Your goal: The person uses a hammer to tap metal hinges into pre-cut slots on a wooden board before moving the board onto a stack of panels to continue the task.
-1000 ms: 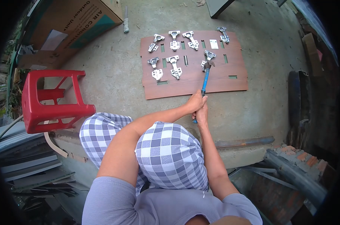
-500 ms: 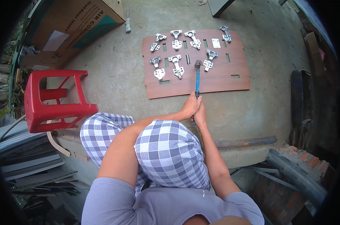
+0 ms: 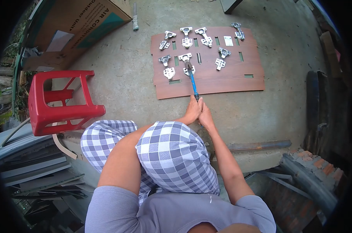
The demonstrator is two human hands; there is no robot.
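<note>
Swung leftward since a second ago, the hammer (image 3: pixel 192 80), clasped at its handle end by left hand (image 3: pixel 193 110) and right hand (image 3: pixel 205 115), rests its head on a hinge (image 3: pixel 187 62) mid-left on the board (image 3: pixel 222 79), other hinges lying loose around it.

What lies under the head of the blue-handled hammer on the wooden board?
The hammer head sits over a metal hinge lying on the wooden board. The hinge's upper part shows; its lower plate is partly covered by the head. Both hands, left hand and right hand, hold the handle.
</note>
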